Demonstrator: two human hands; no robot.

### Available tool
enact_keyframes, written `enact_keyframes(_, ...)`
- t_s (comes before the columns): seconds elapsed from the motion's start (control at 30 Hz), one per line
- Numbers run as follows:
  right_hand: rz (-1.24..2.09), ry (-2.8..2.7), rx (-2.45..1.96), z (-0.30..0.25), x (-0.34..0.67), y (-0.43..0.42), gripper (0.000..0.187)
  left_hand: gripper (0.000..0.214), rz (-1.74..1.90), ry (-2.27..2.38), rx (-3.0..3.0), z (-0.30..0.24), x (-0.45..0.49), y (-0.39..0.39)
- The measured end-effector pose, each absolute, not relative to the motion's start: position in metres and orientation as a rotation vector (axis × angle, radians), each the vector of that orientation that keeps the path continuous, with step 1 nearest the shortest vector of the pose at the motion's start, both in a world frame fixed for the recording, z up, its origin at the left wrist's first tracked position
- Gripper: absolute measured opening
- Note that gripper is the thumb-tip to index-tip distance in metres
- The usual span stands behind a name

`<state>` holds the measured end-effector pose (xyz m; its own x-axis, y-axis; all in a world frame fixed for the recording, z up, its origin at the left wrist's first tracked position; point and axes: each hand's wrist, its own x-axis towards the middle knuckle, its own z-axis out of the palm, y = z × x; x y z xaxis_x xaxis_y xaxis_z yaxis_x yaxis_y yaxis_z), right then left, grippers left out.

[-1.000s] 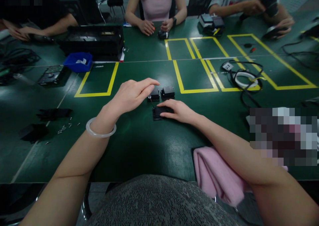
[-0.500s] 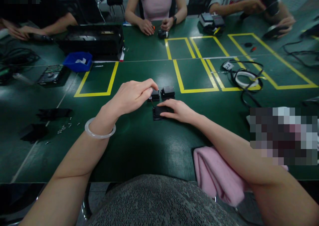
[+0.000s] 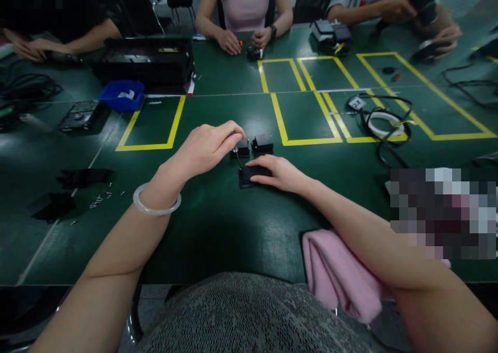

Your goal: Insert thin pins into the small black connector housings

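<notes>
My left hand [image 3: 208,146] pinches the top of a thin screwdriver [image 3: 237,159], whose tip stands on a flat black part [image 3: 249,177] on the green table [image 3: 218,223]. My right hand [image 3: 277,171] lies on that black part with fingers pressed down, holding it still. Two small black blocks [image 3: 257,144] sit just behind the part, close to my left fingertips. A pale bangle [image 3: 155,201] circles my left wrist.
A pink cloth [image 3: 334,272] hangs at the near table edge on the right. Yellow tape boxes [image 3: 303,117] mark the table. A blue bin [image 3: 122,96] and black tray [image 3: 146,60] stand far left, coiled cables [image 3: 383,122] at right. Loose black pieces [image 3: 81,177] lie left. Other people's hands work along the far edge.
My left fingers have curled from stretched out into a pinch on the screwdriver's top. My right hand has stayed on the black part.
</notes>
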<state>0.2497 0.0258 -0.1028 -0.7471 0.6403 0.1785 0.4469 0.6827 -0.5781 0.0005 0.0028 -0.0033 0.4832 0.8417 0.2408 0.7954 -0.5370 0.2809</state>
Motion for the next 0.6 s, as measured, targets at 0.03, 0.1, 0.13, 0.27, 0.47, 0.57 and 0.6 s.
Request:
enact_keyframes(0.03,0.732,-2.530,-0.853,-0.1025,0.2497,0.0257,0.041,0.039,0.553,1.441,2.587,-0.0046,0.0008,0.0033)
enact_keyframes(0.1,0.734,-2.535,-0.852,-0.1019,0.2497,0.0255,0.041,0.038,0.603,1.452,2.574,-0.0072,0.0015,0.0041)
enact_keyframes(0.13,0.732,-2.537,-0.852,-0.1016,0.2497,0.0254,0.041,0.037,0.633,1.454,2.564,-0.0083,0.0021,0.0044)
enact_keyframes(0.27,0.727,-2.540,-0.853,-0.1018,0.2496,0.0254,0.042,0.034,0.752,1.399,2.502,-0.0106,0.0051,0.0046)
enact_keyframes(0.47,0.733,-2.521,-0.854,-0.1027,0.2492,0.0254,0.041,0.031,0.810,1.392,2.417,-0.0114,0.0089,0.0031)
enact_keyframes(0.57,0.741,-2.522,-0.856,-0.1015,0.2493,0.0249,0.041,0.027,0.792,1.447,2.460,-0.0127,0.0085,0.0029)
enact_keyframes(0.6,0.743,-2.522,-0.858,-0.1011,0.2493,0.0248,0.041,0.027,0.781,1.474,2.487,-0.0130,0.0079,0.0030)
